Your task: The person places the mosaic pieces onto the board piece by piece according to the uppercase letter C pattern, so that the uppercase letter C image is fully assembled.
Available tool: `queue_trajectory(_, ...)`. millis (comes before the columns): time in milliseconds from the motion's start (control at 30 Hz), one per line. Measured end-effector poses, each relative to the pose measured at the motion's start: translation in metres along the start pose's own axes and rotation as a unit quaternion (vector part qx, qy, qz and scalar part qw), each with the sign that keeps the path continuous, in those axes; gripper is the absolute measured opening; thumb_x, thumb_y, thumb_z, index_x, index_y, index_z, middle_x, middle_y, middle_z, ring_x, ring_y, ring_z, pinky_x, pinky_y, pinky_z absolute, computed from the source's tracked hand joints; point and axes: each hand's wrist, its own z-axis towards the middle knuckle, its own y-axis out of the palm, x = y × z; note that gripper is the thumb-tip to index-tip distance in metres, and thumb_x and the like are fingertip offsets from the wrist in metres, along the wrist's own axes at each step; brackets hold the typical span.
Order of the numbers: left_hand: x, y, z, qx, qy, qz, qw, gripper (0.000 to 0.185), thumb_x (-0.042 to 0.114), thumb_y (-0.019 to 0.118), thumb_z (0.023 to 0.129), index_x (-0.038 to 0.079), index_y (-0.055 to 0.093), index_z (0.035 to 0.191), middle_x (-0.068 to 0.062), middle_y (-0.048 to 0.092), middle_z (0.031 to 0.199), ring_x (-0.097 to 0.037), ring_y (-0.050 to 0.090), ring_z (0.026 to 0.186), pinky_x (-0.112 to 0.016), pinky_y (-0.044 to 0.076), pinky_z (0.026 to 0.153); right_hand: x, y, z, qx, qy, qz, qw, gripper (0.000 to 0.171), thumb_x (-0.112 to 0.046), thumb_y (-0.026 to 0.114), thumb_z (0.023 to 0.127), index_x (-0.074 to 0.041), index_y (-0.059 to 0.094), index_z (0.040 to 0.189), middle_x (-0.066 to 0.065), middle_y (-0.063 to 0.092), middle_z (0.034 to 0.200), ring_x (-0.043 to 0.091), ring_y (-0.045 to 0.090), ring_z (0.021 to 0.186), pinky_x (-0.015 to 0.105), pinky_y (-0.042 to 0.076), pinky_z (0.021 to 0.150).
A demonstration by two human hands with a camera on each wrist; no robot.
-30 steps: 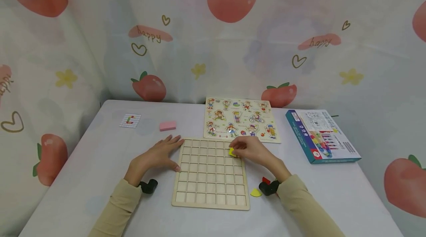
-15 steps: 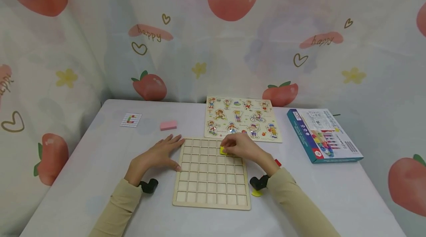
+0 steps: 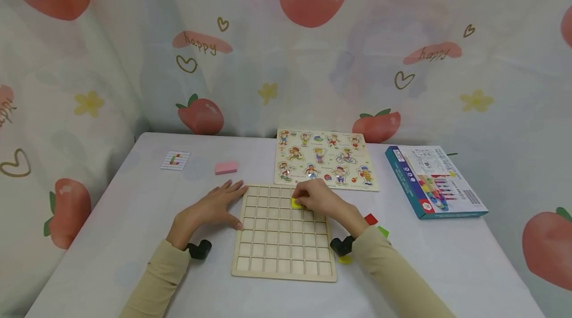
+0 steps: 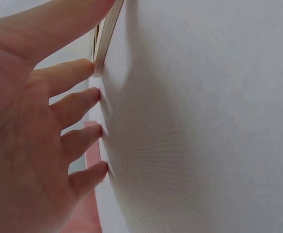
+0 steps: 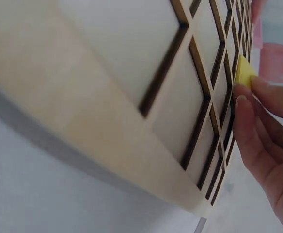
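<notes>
We start with the white table [image 3: 134, 219], which carries everything. On it, square in front of us, lies the wooden grid board [image 3: 286, 253], its cells empty apart from the one being worked at, its sides running straight away from us. Behind it, near the far edge, sits the picture puzzle board [image 3: 323, 159], and well off to the right the blue box [image 3: 431, 181].

Our left hand [image 3: 210, 211] lies flat with fingers spread and straight, pressing on the table against the grid board's left edge; the left wrist view shows the fingertips on the cloth and the thumb on the board's rim. Our right hand [image 3: 319, 201] reaches over the board's upper rows and pinches the yellow piece [image 3: 296, 202] between its fingertips, low over a cell in the second row, right of centre. So the piece lies ahead of us and slightly right, far nearer the right hand; whether it already sits in the cell we cannot tell.

Smaller things lie apart: a pink block [image 3: 225, 167] and a striped card [image 3: 175, 160] at far left, and loose red [image 3: 370, 219], green [image 3: 383, 231] and yellow [image 3: 344, 259] pieces beside our right forearm. Nothing stands between hand and cell.
</notes>
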Motion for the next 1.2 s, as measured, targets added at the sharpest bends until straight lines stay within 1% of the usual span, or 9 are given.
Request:
queue_trajectory(100, -0.002, 0.000, -0.001, -0.003, -0.003, 0.007, 1.0000, 0.103, 0.043, 0.084, 0.071, 0.019, 0.029, 0.154, -0.005, 0.018, 0.164, -0.034, 0.006, 0.152, -0.055, 0.009, 0.122, -0.004, 0.003, 0.001, 0.016, -0.022, -0.038, 0.999, 0.008, -0.006, 0.068, 0.088, -0.006, 0.076, 0.090, 0.003, 0.074, 0.084, 0.009, 0.063, 0.073, 0.023, 0.052, 0.067)
queue_trajectory(200, -0.002, 0.000, -0.001, -0.002, -0.002, 0.007, 1.0000, 0.103, 0.043, 0.084, 0.071, 0.019, 0.028, 0.154, -0.005, 0.017, 0.164, -0.035, 0.006, 0.152, -0.056, 0.009, 0.122, -0.006, 0.005, 0.001, 0.028, -0.025, -0.052, 0.998, 0.008, -0.005, 0.069, 0.087, -0.006, 0.077, 0.089, 0.004, 0.075, 0.086, 0.013, 0.067, 0.079, 0.026, 0.055, 0.070)
queue_trajectory(267, -0.002, 0.000, -0.001, -0.002, -0.001, 0.003, 1.0000, 0.103, 0.043, 0.084, 0.071, 0.019, 0.028, 0.154, -0.005, 0.017, 0.164, -0.034, 0.006, 0.152, -0.056, 0.009, 0.122, -0.005, 0.006, 0.001, 0.033, -0.013, -0.047, 0.998, 0.007, -0.006, 0.070, 0.087, -0.007, 0.077, 0.088, 0.003, 0.075, 0.085, 0.012, 0.066, 0.077, 0.026, 0.055, 0.069)
queue_trajectory(400, -0.001, -0.002, -0.002, -0.002, -0.001, -0.002, 1.0000, 0.103, 0.043, 0.083, 0.071, 0.019, 0.028, 0.154, -0.005, 0.017, 0.164, -0.035, 0.006, 0.152, -0.056, 0.009, 0.122, -0.003, 0.005, -0.002, 0.030, 0.012, -0.015, 0.999, 0.007, -0.008, 0.071, 0.087, -0.009, 0.076, 0.091, 0.001, 0.074, 0.084, 0.005, 0.061, 0.069, 0.021, 0.052, 0.065)
queue_trajectory(500, 0.000, -0.002, -0.003, -0.003, 0.002, -0.002, 1.0000, 0.102, 0.043, 0.083, 0.072, 0.018, 0.028, 0.154, -0.005, 0.017, 0.164, -0.035, 0.006, 0.152, -0.056, 0.009, 0.122, 0.000, 0.002, -0.006, 0.026, 0.012, 0.005, 1.000, 0.008, -0.008, 0.070, 0.088, -0.009, 0.075, 0.094, 0.000, 0.072, 0.083, 0.004, 0.058, 0.065, 0.020, 0.051, 0.064)
queue_trajectory(567, 0.000, -0.003, -0.003, -0.003, 0.005, -0.003, 1.0000, 0.102, 0.043, 0.083, 0.072, 0.018, 0.028, 0.154, -0.006, 0.017, 0.164, -0.036, 0.006, 0.152, -0.056, 0.009, 0.122, 0.001, 0.001, -0.009, 0.025, 0.006, 0.010, 1.000, 0.009, -0.008, 0.069, 0.088, -0.010, 0.074, 0.095, -0.001, 0.071, 0.083, 0.004, 0.058, 0.068, 0.020, 0.051, 0.066)
queue_trajectory(667, 0.001, -0.004, -0.004, -0.002, 0.008, -0.004, 1.0000, 0.102, 0.042, 0.083, 0.071, 0.017, 0.029, 0.154, -0.006, 0.018, 0.164, -0.036, 0.007, 0.152, -0.056, 0.009, 0.122, 0.003, -0.002, -0.014, 0.027, 0.009, 0.017, 0.999, 0.009, -0.010, 0.069, 0.088, -0.012, 0.074, 0.095, -0.003, 0.071, 0.085, 0.005, 0.060, 0.072, 0.021, 0.052, 0.069)
queue_trajectory(800, 0.000, -0.004, -0.004, -0.001, 0.010, -0.003, 0.9999, 0.102, 0.042, 0.083, 0.072, 0.017, 0.029, 0.154, -0.007, 0.018, 0.164, -0.036, 0.007, 0.152, -0.057, 0.009, 0.122, 0.007, -0.005, -0.022, 0.031, 0.007, 0.011, 0.999, 0.010, -0.014, 0.070, 0.089, -0.016, 0.074, 0.097, -0.006, 0.071, 0.088, 0.005, 0.060, 0.079, 0.022, 0.053, 0.073)
queue_trajectory(1200, 0.002, 0.000, -0.002, -0.001, 0.007, -0.003, 1.0000, 0.101, 0.043, 0.082, 0.073, 0.018, 0.029, 0.154, -0.006, 0.017, 0.164, -0.035, 0.006, 0.152, -0.056, 0.009, 0.122, 0.032, -0.021, -0.064, 0.043, 0.032, 0.006, 0.999, 0.013, -0.018, 0.070, 0.089, -0.017, 0.074, 0.101, -0.010, 0.069, 0.090, 0.009, 0.056, 0.079, 0.020, 0.049, 0.069)
